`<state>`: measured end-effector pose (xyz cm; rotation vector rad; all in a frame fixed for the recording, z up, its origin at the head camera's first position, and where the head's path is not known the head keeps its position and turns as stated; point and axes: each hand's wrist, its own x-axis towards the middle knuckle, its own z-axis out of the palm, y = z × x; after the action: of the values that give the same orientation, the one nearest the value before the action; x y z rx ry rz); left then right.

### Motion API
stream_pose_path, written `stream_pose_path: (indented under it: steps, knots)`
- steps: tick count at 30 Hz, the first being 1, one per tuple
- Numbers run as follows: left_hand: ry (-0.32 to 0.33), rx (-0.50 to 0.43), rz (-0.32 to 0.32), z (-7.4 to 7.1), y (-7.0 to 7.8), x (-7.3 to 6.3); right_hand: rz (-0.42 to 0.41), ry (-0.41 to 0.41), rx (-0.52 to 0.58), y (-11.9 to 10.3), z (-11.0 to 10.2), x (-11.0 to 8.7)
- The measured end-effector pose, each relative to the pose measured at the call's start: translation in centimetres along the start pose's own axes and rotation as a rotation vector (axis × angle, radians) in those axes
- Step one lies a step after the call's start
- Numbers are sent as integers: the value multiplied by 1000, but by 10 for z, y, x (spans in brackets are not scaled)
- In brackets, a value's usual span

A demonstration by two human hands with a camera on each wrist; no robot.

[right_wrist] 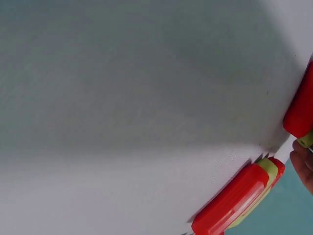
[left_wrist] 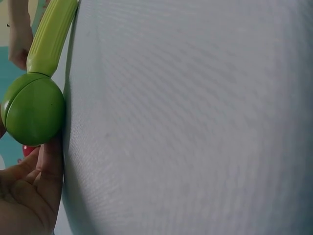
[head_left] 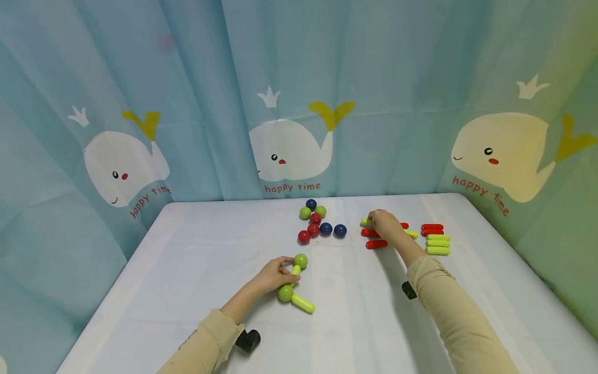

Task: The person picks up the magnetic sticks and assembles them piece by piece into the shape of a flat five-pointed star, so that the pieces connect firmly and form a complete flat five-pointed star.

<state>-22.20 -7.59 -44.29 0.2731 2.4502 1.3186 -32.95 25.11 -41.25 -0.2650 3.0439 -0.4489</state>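
Green action on white table: gripping the ball-and-stick chain in a curled left hand; touching a lime stick beside red sticks with bent right hand, can't tell whether pinching.

Loose balls on table, left of rods, behind ball-and-rod chain; curtain behind table.

Left hand partly covers yellow-green stick between two green balls. Right hand hides parts of red sticks; hold unclear (right wrist view crops it). Sleeves cut off, near edge.
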Motion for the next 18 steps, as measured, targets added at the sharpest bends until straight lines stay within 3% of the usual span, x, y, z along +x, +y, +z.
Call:
stream_pose_path:
  steps: [18]
  knots:
    - [-1,-11,-11,0,0,1,-102,105,30,-13,-8,-21]
